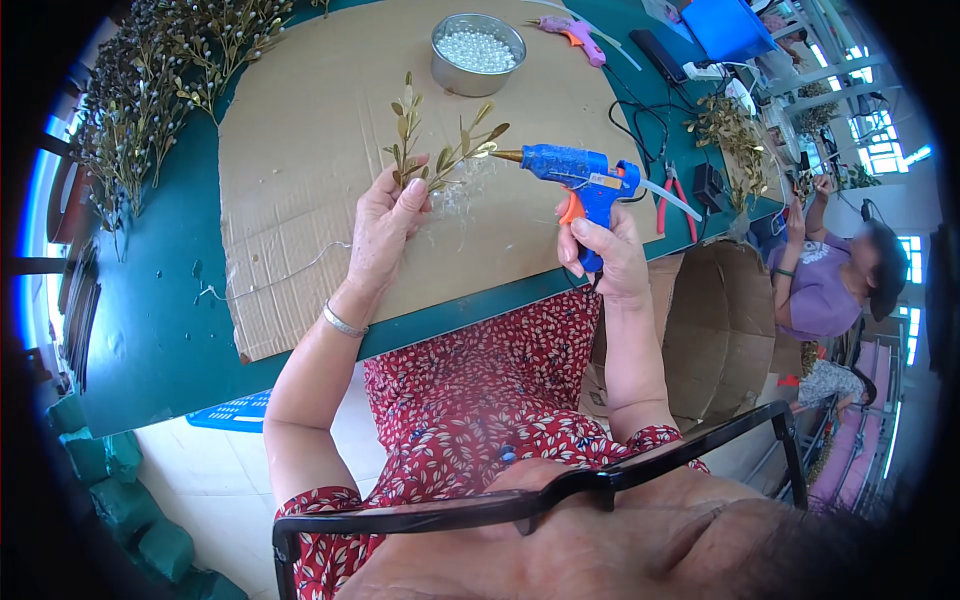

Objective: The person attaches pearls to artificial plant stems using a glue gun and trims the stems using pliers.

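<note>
My left hand (388, 225) pinches the stem of a small gold-leafed artificial sprig (458, 152) above the cardboard. In my right hand (612, 248) is a blue glue gun (565, 163) with orange trigger, my fingers wrapped round its handle. Its brass nozzle points left and meets or nearly meets a leaf on the sprig's right branch; I cannot tell if they touch. A whitish glue stick (670, 198) juts from the gun's back. Thin glue strands (460, 200) hang below the sprig. Beyond it stands a round metal tin (478, 75) of white pearl beads (476, 50).
A cardboard sheet (300, 150) covers much of the green table (165, 330). Bunches of dark gold sprigs (150, 110) lie at the far left. A pink glue gun (572, 36), red-handled pliers (676, 205) and black cords are on the right. Another person (825, 270) works beyond a large cardboard box (720, 330).
</note>
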Demonstrator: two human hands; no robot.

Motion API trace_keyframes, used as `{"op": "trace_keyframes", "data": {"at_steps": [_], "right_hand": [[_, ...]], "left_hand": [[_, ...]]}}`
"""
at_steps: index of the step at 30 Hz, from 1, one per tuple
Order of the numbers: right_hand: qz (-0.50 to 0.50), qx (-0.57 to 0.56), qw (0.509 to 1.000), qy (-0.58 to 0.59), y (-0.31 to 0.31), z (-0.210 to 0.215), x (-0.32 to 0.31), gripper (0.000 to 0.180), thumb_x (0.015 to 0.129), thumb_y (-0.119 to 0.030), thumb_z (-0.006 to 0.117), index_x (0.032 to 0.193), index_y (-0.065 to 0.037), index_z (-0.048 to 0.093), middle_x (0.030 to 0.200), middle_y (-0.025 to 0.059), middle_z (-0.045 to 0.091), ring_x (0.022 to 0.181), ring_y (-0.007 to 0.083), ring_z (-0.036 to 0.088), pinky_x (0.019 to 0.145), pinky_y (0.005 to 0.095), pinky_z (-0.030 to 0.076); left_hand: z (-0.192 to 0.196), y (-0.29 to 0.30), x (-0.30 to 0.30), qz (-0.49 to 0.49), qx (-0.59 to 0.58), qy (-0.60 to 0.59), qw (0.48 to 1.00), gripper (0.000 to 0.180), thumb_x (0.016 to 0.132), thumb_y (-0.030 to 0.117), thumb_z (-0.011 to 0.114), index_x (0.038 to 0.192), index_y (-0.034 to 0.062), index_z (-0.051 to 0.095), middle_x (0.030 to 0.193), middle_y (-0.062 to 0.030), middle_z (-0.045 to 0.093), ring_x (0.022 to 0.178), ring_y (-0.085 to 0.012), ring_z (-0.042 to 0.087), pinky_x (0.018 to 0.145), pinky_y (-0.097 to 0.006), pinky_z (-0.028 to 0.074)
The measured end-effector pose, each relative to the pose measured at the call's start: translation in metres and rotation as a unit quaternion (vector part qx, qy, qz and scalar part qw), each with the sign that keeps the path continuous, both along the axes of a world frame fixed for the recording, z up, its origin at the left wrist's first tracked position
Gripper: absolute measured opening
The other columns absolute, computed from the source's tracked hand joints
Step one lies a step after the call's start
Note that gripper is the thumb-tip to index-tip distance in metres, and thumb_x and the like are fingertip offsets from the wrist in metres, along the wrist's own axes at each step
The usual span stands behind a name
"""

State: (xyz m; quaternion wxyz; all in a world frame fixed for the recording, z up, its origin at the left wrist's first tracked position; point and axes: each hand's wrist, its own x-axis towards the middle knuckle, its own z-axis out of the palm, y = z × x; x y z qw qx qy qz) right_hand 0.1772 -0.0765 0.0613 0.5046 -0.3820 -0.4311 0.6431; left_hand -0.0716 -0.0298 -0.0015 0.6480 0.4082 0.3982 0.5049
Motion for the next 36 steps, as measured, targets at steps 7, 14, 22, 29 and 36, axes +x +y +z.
{"op": "trace_keyframes", "data": {"at_steps": [7, 14, 22, 29, 36], "right_hand": [[0.002, -0.002, 1.0, -0.008, 0.0029, -0.0042, -0.0008, 0.023, 0.085, -0.013, 0.059, 0.103, 0.0, 0.057, 0.063, 0.0059, 0.058, 0.047, 0.0087, 0.05, 0.044, 0.0205, 0.04], [-0.003, -0.004, 1.0, -0.019, 0.0044, -0.0056, 0.0038, 0.023, 0.084, -0.013, 0.059, 0.103, 0.0, 0.056, 0.064, 0.006, 0.057, 0.048, 0.0089, 0.05, 0.045, 0.0206, 0.04], [-0.012, 0.016, 0.997, -0.068, 0.0052, -0.0032, 0.0044, 0.024, 0.085, -0.014, 0.06, 0.103, 0.001, 0.056, 0.066, 0.0057, 0.056, 0.051, 0.0087, 0.05, 0.047, 0.021, 0.039], [-0.029, 0.072, 0.988, -0.134, 0.0028, -0.0007, 0.0029, 0.032, 0.087, -0.014, 0.059, 0.114, 0.002, 0.05, 0.08, 0.0071, 0.058, 0.059, 0.0096, 0.053, 0.049, 0.0212, 0.042], [-0.098, 0.131, 0.972, -0.169, 0.0033, -0.0015, 0.0036, 0.036, 0.089, -0.015, 0.061, 0.119, 0.0, 0.049, 0.09, 0.0048, 0.058, 0.071, 0.0078, 0.054, 0.062, 0.0211, 0.045]], "left_hand": [[-0.0069, 0.0012, -0.0017, 0.001, 0.002, 0.003, 1.0, 0.041, 0.092, 0.028, 0.06, 0.125, 0.0063, 0.054, 0.076, 0.0049, 0.051, 0.064, -0.001, 0.04, 0.053, -0.016, 0.03], [-0.0057, 0.0024, 0.0007, 0.003, 0.002, 0.01, 1.0, 0.042, 0.091, 0.028, 0.06, 0.126, 0.0061, 0.053, 0.077, 0.0051, 0.051, 0.066, -0.0012, 0.042, 0.054, -0.016, 0.031], [-0.0022, 0.0029, 0.0033, 0.022, 0.028, 0.054, 0.998, 0.038, 0.095, 0.024, 0.053, 0.129, 0.0075, 0.05, 0.074, 0.0035, 0.049, 0.057, -0.0007, 0.032, 0.051, -0.015, 0.025], [-0.0029, 0.0025, 0.0015, 0.025, 0.042, 0.061, 0.997, 0.038, 0.096, 0.024, 0.052, 0.13, 0.0071, 0.05, 0.075, 0.0031, 0.049, 0.058, -0.0003, 0.032, 0.051, -0.015, 0.025], [-0.0017, 0.0015, -0.0023, -0.003, -0.015, -0.023, 1.0, 0.037, 0.098, 0.026, 0.048, 0.129, 0.0071, 0.05, 0.076, 0.0023, 0.05, 0.058, -0.0011, 0.032, 0.052, -0.015, 0.025]]}}
